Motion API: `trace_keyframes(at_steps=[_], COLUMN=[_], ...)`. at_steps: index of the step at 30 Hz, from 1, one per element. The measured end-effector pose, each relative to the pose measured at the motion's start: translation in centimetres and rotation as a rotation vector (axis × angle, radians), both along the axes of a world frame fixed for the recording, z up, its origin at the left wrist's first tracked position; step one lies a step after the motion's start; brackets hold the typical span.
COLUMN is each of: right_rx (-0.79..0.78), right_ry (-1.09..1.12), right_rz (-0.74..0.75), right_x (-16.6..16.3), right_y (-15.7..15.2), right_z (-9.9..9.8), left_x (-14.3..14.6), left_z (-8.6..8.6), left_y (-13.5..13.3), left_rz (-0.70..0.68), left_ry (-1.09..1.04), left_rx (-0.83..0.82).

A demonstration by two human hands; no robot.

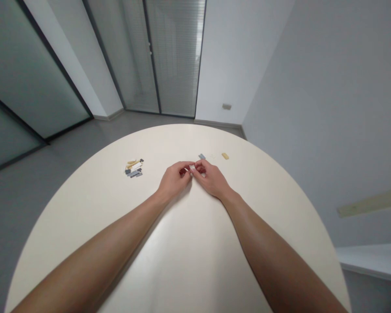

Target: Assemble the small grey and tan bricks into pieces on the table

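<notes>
My left hand (174, 180) and my right hand (210, 178) meet near the middle of the round cream table (195, 243). Their fingertips pinch a small white plastic brick (192, 168) between them, and the fingers hide most of it. A loose heap of small plastic bricks (133, 168) in tan, white and grey lies to the left of my left hand. Just beyond my right hand rest a grey brick (201, 156) and a tan brick (225, 156), apart from each other.
The table's curved far edge (182, 125) lies beyond the bricks, with a grey floor below it. Glass partitions with blinds (176, 56) stand ahead, and a pale grey wall (313, 108) runs along the right.
</notes>
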State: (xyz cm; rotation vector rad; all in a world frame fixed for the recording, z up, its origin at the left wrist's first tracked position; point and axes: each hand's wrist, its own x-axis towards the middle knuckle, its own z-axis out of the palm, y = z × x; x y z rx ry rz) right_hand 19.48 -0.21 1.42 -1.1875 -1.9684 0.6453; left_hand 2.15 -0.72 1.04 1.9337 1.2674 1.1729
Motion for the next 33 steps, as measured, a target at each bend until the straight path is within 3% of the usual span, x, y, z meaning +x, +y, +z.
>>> trace_keyframes(at_steps=[33], right_rx=[-0.013], right_ry=[0.030], right_rz=[0.002], right_x=[0.07], right_y=[-0.01], right_z=[-0.04], left_x=[-0.11], left_z=[-0.45], left_y=[0.19], left_rz=[0.002], left_ry=[-0.016], left_rx=[0.006])
